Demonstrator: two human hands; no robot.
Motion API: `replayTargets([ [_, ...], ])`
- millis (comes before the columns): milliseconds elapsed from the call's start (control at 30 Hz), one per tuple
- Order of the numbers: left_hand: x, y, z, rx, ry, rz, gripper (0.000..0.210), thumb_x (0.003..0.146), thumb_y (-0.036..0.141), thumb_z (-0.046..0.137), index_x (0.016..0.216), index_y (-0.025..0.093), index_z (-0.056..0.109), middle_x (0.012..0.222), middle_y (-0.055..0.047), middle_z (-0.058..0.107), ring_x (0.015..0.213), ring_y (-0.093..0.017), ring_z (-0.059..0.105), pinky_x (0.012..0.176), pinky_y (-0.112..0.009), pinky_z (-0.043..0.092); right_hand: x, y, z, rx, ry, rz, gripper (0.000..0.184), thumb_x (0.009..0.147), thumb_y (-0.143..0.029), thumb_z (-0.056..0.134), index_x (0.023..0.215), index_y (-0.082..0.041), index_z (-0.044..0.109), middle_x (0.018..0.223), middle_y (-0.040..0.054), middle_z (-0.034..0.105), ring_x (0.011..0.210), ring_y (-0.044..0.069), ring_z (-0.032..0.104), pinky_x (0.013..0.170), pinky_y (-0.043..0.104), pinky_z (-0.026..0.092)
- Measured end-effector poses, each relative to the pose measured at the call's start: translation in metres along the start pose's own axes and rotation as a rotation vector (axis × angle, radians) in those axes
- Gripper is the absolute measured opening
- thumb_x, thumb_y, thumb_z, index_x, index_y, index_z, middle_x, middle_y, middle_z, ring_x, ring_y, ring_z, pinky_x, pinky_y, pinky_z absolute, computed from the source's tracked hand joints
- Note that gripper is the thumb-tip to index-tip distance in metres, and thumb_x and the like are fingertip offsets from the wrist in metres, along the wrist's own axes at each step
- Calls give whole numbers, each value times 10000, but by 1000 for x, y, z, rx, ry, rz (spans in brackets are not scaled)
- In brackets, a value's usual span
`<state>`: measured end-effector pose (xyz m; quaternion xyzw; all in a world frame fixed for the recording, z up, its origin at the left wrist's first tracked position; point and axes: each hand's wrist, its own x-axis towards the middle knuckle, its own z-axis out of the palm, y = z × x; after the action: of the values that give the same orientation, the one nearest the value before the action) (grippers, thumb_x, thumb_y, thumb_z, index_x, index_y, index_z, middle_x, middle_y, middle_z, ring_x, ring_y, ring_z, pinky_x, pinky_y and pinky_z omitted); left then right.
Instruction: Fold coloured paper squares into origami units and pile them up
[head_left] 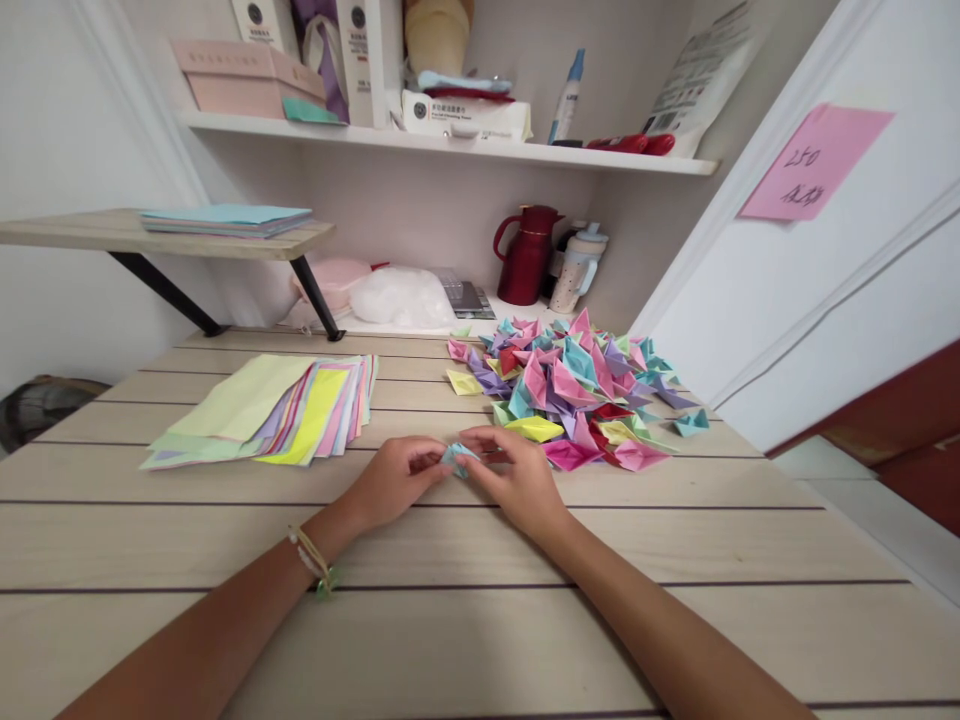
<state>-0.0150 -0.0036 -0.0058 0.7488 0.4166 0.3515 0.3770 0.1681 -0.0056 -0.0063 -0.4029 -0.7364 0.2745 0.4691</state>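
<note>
Between my two hands is a small piece of folded light-blue paper [457, 458], held a little above the wooden table. My left hand [394, 478] pinches its left side between thumb and fingers. On the other side my right hand [517, 475] grips it, thumb in front and fingers behind. The fingers hide part of the fold, so its full shape does not show. Just beyond my right hand lies a heap of folded paper boats [570, 375] in pink, blue, purple, yellow, green and red. A fanned stack of coloured paper sheets [255, 405] lies to the left of my left hand.
A small raised wooden shelf [90, 228] on black legs carries more paper [225, 218] at the left. Behind the table stand a dark red jug [526, 258], a speckled cup [576, 270] and a white plastic bag [401, 297]. A white shelf [450, 145] spans above them.
</note>
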Motion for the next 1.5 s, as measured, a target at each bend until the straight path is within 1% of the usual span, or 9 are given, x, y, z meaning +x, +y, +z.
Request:
replayTargets([
  [100, -2, 9, 2, 183, 10, 70, 201, 823, 289, 515, 824, 182, 685, 687, -8, 610, 605, -122, 509, 552, -219, 388, 1, 0, -1, -77, -49, -42, 220, 766, -207, 611, 979, -224, 665, 860, 48, 665, 748, 169, 606, 677, 284, 495],
  [200, -3, 9, 2, 224, 38, 110, 209, 836, 282, 502, 844, 199, 693, 728, -19, 611, 624, -124, 522, 567, -225, 395, 1, -3, -4, -119, -84, -51, 164, 766, -184, 598, 896, -225, 688, 817, 40, 676, 719, 165, 604, 655, 275, 481],
  [433, -2, 7, -1, 202, 154, 114, 195, 822, 302, 547, 786, 188, 701, 746, -39, 627, 672, -136, 560, 595, -236, 427, 2, -4, -5, -70, -142, 125, 135, 763, -216, 599, 845, -216, 706, 788, 26, 714, 682, 168, 632, 591, 257, 478],
  [600, -2, 11, 1, 129, 212, 127, 175, 818, 281, 552, 756, 183, 683, 750, -35, 619, 708, -140, 568, 630, -244, 441, 5, -3, -6, -3, -47, 68, 74, 738, -215, 640, 757, -217, 712, 930, 50, 689, 871, 187, 627, 668, 262, 492],
  [767, -1, 6, 1, 50, 241, 80, 173, 787, 309, 581, 755, 184, 697, 803, -41, 579, 725, -145, 559, 595, -234, 445, 4, -3, -5, 80, -94, 91, 98, 773, -240, 607, 795, -211, 698, 832, 45, 703, 797, 191, 644, 674, 298, 502],
  [900, -1, 3, -2, 57, 218, 67, 190, 774, 339, 589, 763, 190, 706, 807, -34, 541, 698, -134, 535, 571, -224, 429, 2, -1, -2, 149, -71, 89, 118, 763, -221, 603, 872, -201, 643, 850, 48, 703, 801, 191, 651, 708, 311, 505],
  [1033, -1, 5, -3, 118, 195, 74, 184, 779, 333, 585, 765, 200, 712, 810, -28, 537, 661, -120, 518, 558, -223, 414, 2, 1, -1, 156, -73, 152, 306, 710, -192, 635, 976, -210, 484, 783, 18, 702, 732, 180, 654, 684, 313, 490],
  [1333, -3, 10, 0, 138, 212, 71, 156, 768, 299, 602, 741, 198, 717, 813, -34, 546, 693, -131, 527, 590, -232, 414, 2, -11, -5, -1, -109, 208, 296, 643, -156, 635, 815, -225, 404, 706, -16, 687, 662, 161, 604, 597, 256, 414],
  [1500, 0, 6, 3, -76, 296, 19, 117, 731, 284, 643, 701, 187, 701, 799, -24, 545, 721, -139, 532, 618, -242, 419, 1, -12, 0, 158, -127, 254, 283, 649, -152, 618, 780, -223, 377, 713, -18, 670, 542, 115, 504, 527, 226, 369],
])
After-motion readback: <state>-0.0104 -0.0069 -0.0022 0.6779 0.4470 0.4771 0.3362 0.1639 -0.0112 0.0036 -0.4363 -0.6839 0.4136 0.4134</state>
